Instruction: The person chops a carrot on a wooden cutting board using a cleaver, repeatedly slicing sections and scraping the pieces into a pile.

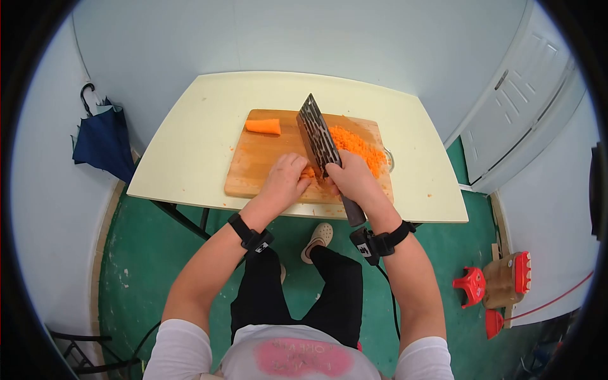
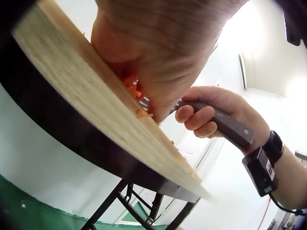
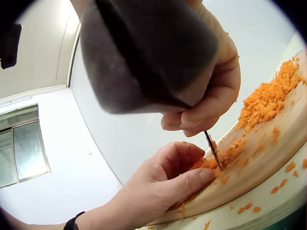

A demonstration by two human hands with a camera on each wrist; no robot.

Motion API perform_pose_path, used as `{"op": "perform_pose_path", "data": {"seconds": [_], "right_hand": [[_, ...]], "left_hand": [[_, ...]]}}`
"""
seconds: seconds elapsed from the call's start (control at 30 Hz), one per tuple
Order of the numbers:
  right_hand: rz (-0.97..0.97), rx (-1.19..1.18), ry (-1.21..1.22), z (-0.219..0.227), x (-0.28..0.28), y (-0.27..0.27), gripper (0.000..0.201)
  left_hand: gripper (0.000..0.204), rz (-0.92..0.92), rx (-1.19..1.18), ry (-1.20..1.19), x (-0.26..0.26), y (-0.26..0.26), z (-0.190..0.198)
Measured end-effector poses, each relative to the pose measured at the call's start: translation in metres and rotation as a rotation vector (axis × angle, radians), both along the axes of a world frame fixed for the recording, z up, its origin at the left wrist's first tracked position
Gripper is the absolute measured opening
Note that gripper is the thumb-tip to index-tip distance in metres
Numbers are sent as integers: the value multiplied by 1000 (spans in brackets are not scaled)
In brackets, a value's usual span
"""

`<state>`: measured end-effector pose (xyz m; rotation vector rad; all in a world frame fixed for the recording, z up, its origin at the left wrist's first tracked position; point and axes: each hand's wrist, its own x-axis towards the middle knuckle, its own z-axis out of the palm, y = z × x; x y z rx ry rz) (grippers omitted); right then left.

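My right hand (image 1: 354, 180) grips the dark handle of a cleaver (image 1: 318, 136), whose patterned blade points away from me over the wooden cutting board (image 1: 253, 164). In the right wrist view the blade's edge is down at the board among carrot pieces (image 3: 232, 152). Fingers curled, my left hand (image 1: 285, 180) holds a small bunch of carrot strips (image 1: 308, 172) against the board, just left of the blade. Its palm hides most of them in the left wrist view. Right of the blade lies a heap of finely chopped carrot (image 1: 358, 149). A larger carrot chunk (image 1: 263, 126) lies at the board's far left corner.
The board rests near the front edge of a pale yellow table (image 1: 190, 145), with carrot crumbs scattered about. Part of a round metal rim (image 1: 389, 159) shows beside the board's right edge. A blue umbrella (image 1: 104, 139) leans at the left wall; a red stool (image 1: 469, 286) stands at right.
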<state>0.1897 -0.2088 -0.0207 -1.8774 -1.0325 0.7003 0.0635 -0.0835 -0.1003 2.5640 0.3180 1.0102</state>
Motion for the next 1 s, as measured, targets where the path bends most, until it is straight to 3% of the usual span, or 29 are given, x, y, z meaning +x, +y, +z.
{"op": "perform_pose_path", "data": {"seconds": [0.1,0.2,0.27,0.67,0.77,1.0], "right_hand": [[10,14,-103,1,-3,-3,20],[-16,27,-151,-2,-6,-6,22],[3,74,-334,-9,-6,-5,21],[66,-79,-455,-11,-9,23,21],[50,-53,-389,-10,-3,26,20],[20,-8,-330,5,-17,-2,20]], "left_hand": [[28,2,-36,40,0,1,1],[25,-12,-91,-67,1,-1,-3],[18,-4,-54,-87,2,-2,-1],[8,66,33,-109,9,-5,-3],[10,59,44,-88,10,-1,-6],[12,77,-4,-89,7,-4,-6]]}}
